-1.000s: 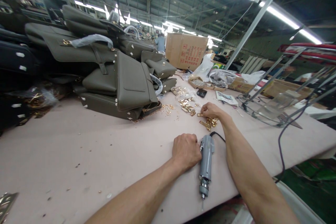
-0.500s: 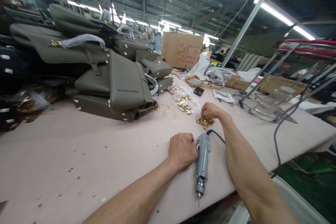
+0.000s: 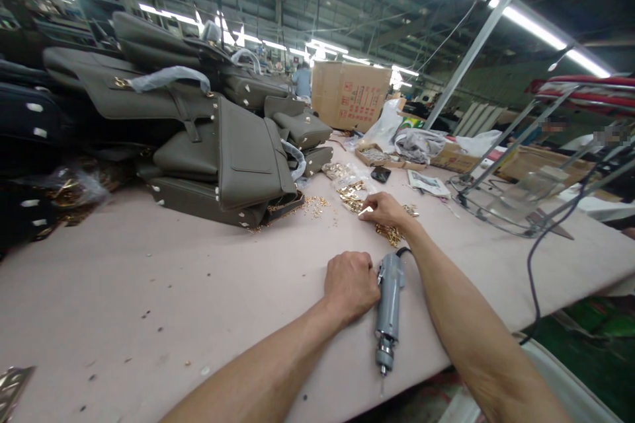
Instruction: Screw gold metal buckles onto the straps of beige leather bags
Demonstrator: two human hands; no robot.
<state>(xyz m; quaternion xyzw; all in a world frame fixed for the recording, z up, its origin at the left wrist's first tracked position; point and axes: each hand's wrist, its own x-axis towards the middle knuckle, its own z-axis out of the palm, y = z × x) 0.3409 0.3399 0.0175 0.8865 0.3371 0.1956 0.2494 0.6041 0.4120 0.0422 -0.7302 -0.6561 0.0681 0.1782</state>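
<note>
Electric screwdriver [image 3: 389,299]: just right of left hand [image 3: 351,284], long axis running near to far
Left hand: curled, cannot tell whether gripping
Right hand [image 3: 384,209]: pinching, beyond left hand, farther left than half a second ago
Gold fittings [image 3: 389,234]: piled beside right hand, the nearer one
Gold piece [image 3: 366,212]: at right hand's tips, roughly sideways

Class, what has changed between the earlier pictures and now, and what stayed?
The bare right hand has moved left, from the nearer pile of small gold metal pieces towards the farther gold pile; a shiny metal piece shows at its fingertips, unseen half a second ago. The curled left hand stays beside the grey cylindrical electric screwdriver; the smooth dark olive bags stay stacked.
</note>
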